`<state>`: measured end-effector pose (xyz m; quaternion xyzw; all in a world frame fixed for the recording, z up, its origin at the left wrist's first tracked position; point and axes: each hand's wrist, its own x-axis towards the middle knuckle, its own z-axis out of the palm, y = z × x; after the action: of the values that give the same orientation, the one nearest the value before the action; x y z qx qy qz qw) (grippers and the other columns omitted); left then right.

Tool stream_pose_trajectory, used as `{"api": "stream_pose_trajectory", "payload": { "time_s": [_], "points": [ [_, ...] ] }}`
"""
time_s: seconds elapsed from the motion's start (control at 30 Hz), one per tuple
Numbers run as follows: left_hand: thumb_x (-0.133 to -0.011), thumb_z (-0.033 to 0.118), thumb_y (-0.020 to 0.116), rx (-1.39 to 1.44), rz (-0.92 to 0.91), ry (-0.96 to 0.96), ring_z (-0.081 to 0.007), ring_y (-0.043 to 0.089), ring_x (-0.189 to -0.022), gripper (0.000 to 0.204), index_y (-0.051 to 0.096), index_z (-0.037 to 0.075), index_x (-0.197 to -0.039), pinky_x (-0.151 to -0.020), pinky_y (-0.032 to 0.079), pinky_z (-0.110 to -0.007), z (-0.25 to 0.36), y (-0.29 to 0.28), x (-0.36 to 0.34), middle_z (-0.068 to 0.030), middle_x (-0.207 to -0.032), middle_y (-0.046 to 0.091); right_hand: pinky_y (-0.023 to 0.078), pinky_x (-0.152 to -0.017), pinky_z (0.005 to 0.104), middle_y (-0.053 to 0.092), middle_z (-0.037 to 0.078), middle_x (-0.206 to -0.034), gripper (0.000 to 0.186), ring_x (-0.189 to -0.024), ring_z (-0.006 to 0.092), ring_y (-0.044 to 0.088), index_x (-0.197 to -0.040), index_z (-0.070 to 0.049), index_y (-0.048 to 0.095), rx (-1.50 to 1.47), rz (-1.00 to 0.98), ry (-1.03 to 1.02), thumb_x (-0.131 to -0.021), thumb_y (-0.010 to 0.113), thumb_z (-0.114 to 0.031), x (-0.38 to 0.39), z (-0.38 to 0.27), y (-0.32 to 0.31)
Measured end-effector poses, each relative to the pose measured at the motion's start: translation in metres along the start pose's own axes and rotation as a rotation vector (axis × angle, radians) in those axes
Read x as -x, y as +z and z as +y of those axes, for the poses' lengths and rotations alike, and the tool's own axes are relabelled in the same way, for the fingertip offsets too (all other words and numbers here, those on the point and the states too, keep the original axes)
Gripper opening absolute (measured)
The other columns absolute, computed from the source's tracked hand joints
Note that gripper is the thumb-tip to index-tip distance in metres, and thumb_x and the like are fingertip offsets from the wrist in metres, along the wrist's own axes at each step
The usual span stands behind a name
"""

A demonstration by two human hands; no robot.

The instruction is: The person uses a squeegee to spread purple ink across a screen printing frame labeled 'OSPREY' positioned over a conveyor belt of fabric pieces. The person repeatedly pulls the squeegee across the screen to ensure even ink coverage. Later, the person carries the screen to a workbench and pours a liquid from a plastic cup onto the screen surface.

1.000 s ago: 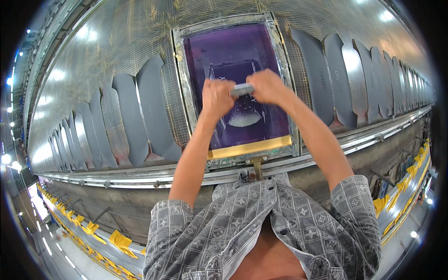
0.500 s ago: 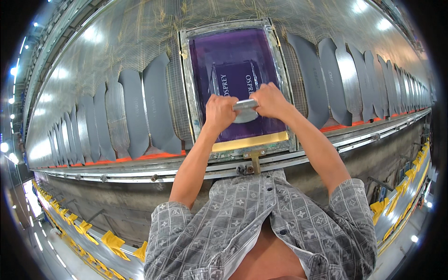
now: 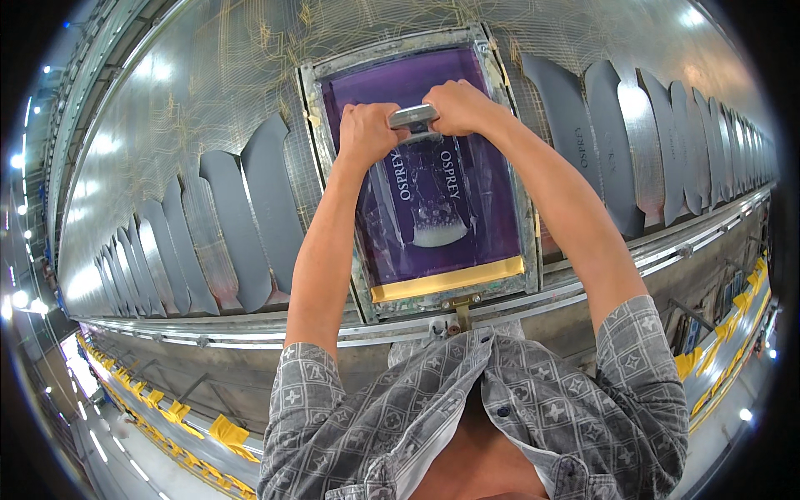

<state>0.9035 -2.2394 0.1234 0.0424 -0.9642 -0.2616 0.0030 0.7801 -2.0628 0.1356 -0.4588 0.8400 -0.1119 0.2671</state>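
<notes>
A squeegee with a metal holder (image 3: 413, 117) is gripped at both ends over the far half of a purple printing screen (image 3: 375, 77). My left hand (image 3: 367, 132) wraps round its left end, and my right hand (image 3: 459, 107) closes on its right end. The squeegee's lower edge is partly hidden by my fingers. Whitish ink (image 3: 440, 235) lies in a pool on the near part of the mesh, with thin streaks beside the white lettering. A worn metal frame (image 3: 530, 218) surrounds the mesh, and yellow tape (image 3: 450, 279) runs along its near edge.
Rows of grey cut panels (image 3: 238, 218) lie on the long metal table, left and right of the frame. A metal rail (image 3: 250, 332) follows the table's near edge. Yellow pieces (image 3: 233, 435) hang along a lower rack behind me on both sides.
Both hands have pushed the squeegee from the near-middle of the screen to its far half. The whitish ink pool now shows on the near mesh. The view has shifted slightly.
</notes>
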Motion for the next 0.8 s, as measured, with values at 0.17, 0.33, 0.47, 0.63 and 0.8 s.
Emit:
{"api": "stream_pose_trajectory", "payload": {
  "time_s": [0.17,0.33,0.47,0.63,0.8],
  "points": [
    [-0.070,0.024,0.088,0.019,0.027,0.029,-0.0341,0.067,-0.066,0.024,0.072,0.009,-0.079,-0.070,0.051,-0.041,0.008,-0.001,0.010,-0.0120,-0.065,0.066,0.053,-0.083,0.0477,0.073,0.017,-0.081,0.011,-0.082,0.0386,0.071,-0.082,-0.008,0.072,-0.010,0.030,-0.038,-0.074,0.073,-0.016,0.007,-0.002,0.009],
    [-0.070,0.020,0.087,-0.022,0.116,0.084,-0.0322,0.068,-0.070,0.019,0.071,0.010,-0.076,-0.073,0.047,-0.043,0.036,0.021,0.080,-0.0110,-0.070,0.069,0.048,-0.091,0.0471,0.075,0.013,-0.089,0.017,-0.092,0.0349,0.071,-0.087,-0.010,0.074,0.092,0.055,-0.093,-0.072,0.076,-0.016,0.068,-0.024,0.049],
    [-0.068,0.017,0.085,-0.024,0.101,0.088,-0.0267,0.065,-0.073,0.018,0.071,0.013,-0.079,-0.076,0.041,-0.042,0.075,0.053,0.166,-0.0039,-0.073,0.069,0.045,-0.093,0.0447,0.073,0.013,-0.089,0.030,-0.096,0.0328,0.068,-0.098,-0.010,0.074,0.127,0.009,-0.072,-0.072,0.081,-0.025,0.153,-0.046,0.102],
    [-0.069,0.014,0.084,-0.078,0.220,0.133,-0.0247,0.063,-0.082,0.022,0.073,0.014,-0.089,-0.077,0.045,-0.040,0.089,0.048,0.196,-0.0007,-0.085,0.069,0.043,-0.102,0.0452,0.070,0.014,-0.107,0.076,-0.114,0.0323,0.060,-0.136,-0.010,0.064,-0.168,0.172,-0.035,-0.076,0.084,-0.052,0.186,-0.065,0.078],
    [-0.068,0.010,0.083,-0.120,0.279,0.165,-0.0234,0.065,-0.089,0.027,0.075,0.012,-0.093,-0.082,0.051,-0.040,0.092,0.071,0.219,-0.0008,-0.091,0.072,0.038,-0.112,0.0498,0.063,0.018,-0.131,0.086,-0.128,0.0362,0.053,-0.143,-0.006,0.058,-0.191,0.751,0.422,-0.079,0.079,-0.060,0.158,0.045,0.089]
  ]
}}
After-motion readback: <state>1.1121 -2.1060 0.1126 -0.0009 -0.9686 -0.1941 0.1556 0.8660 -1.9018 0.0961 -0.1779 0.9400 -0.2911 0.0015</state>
